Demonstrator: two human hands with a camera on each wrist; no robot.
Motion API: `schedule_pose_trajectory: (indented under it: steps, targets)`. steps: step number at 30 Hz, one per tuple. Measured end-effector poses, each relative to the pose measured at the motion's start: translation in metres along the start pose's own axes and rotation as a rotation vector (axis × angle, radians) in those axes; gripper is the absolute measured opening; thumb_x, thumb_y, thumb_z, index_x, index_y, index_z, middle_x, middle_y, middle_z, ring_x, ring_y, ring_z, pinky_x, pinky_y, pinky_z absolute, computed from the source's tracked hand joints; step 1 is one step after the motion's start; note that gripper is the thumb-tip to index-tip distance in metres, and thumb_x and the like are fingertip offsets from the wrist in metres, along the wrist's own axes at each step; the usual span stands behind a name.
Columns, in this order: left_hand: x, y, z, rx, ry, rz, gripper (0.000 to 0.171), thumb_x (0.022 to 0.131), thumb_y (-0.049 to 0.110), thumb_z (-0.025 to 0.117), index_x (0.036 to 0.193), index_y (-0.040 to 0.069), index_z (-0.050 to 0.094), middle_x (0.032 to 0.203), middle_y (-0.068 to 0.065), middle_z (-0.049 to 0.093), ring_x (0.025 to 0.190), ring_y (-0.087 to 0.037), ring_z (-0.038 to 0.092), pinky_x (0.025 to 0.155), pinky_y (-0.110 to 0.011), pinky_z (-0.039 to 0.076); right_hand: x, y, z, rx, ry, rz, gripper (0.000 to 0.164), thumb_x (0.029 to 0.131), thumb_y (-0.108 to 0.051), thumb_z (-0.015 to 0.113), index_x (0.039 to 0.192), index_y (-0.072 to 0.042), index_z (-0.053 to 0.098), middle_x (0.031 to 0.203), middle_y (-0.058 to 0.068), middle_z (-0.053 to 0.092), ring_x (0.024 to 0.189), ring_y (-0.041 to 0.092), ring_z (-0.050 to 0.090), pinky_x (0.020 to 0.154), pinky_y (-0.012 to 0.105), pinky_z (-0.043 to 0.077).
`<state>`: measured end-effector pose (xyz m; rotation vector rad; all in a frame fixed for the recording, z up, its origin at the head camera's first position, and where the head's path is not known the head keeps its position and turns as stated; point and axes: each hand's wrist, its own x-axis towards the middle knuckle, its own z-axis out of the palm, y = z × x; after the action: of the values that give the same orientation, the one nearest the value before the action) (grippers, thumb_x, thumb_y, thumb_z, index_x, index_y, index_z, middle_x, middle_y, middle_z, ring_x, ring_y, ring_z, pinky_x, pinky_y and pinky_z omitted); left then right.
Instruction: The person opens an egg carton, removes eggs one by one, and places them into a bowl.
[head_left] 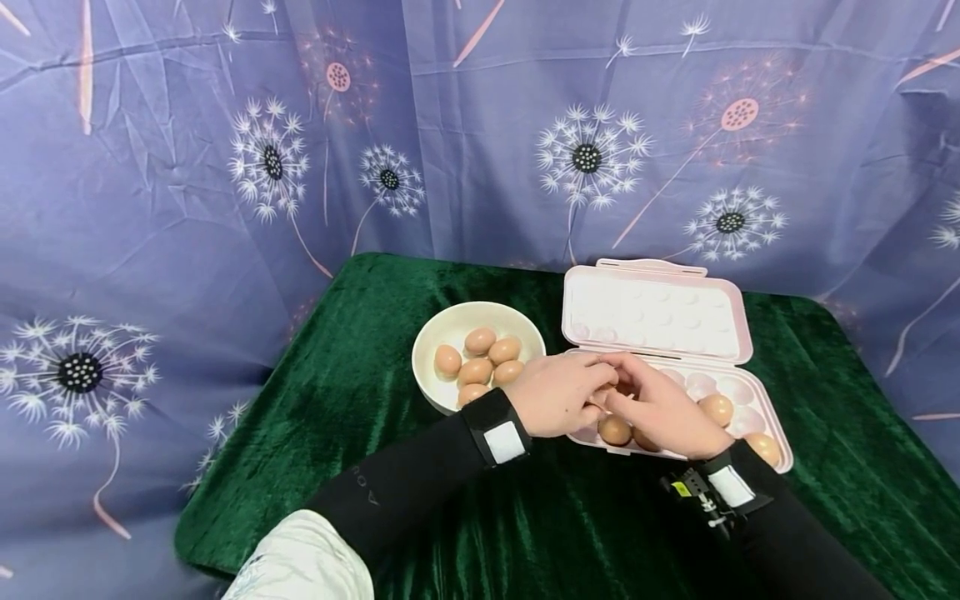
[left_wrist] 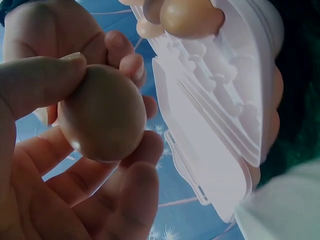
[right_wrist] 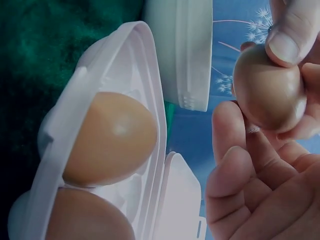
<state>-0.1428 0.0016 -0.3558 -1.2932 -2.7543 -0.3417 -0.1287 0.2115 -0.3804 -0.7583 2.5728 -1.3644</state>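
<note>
A brown egg (left_wrist: 102, 115) lies between both hands, seen close in both wrist views. My left hand (head_left: 558, 393) pinches it between thumb and fingers. My right hand (head_left: 663, 408) meets it from the other side, its fingers bent near the shell (right_wrist: 270, 90); I cannot tell whether they grip it. Beneath the hands is an open pale pink egg box (head_left: 772, 421), partly hidden, with eggs such as this one (head_left: 716, 409) in some cups. Left of it, a cream bowl (head_left: 426, 350) holds several brown eggs (head_left: 480, 340).
The box's lid (head_left: 652, 312) leans back, hinged at the far side. Green velvet cloth (head_left: 360, 350) covers the table. Behind hangs a purple-blue curtain (head_left: 487, 167) with dandelion prints. The left forearm crosses in front of the bowl's near rim.
</note>
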Motion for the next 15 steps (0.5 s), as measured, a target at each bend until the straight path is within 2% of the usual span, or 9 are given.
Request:
schedule_pose_trajectory:
  steps: [4, 7, 15]
  targets:
    - [-0.001, -0.009, -0.007, 0.031, -0.037, -0.033, 0.03, 0.092, 0.033, 0.071, 0.12, 0.024, 0.065, 0.106, 0.007, 0.058, 0.086, -0.008, 0.058, 0.062, -0.027, 0.047, 0.001, 0.003, -0.001, -0.052, 0.012, 0.024, 0.04, 0.101, -0.015, 0.06, 0.14, -0.017, 0.052, 0.114, 0.001, 0.069, 0.096, 0.016, 0.067, 0.082, 0.028, 0.052]
    - [-0.003, -0.02, -0.011, 0.082, -0.058, -0.083, 0.027, 0.092, 0.034, 0.07, 0.117, 0.024, 0.065, 0.103, 0.005, 0.058, 0.077, -0.01, 0.058, 0.058, -0.031, 0.047, 0.0, 0.005, -0.001, -0.093, 0.028, 0.041, 0.039, 0.101, -0.014, 0.06, 0.139, -0.015, 0.053, 0.11, 0.002, 0.07, 0.095, 0.015, 0.068, 0.082, 0.028, 0.051]
    - [-0.015, -0.057, -0.015, 0.109, -0.069, -0.24, 0.015, 0.098, 0.029, 0.061, 0.111, 0.026, 0.068, 0.097, 0.007, 0.059, 0.077, -0.01, 0.056, 0.057, -0.033, 0.046, -0.003, 0.008, -0.002, -0.104, 0.034, 0.065, 0.035, 0.102, -0.016, 0.058, 0.137, -0.016, 0.054, 0.11, 0.004, 0.07, 0.094, 0.014, 0.067, 0.083, 0.029, 0.05]
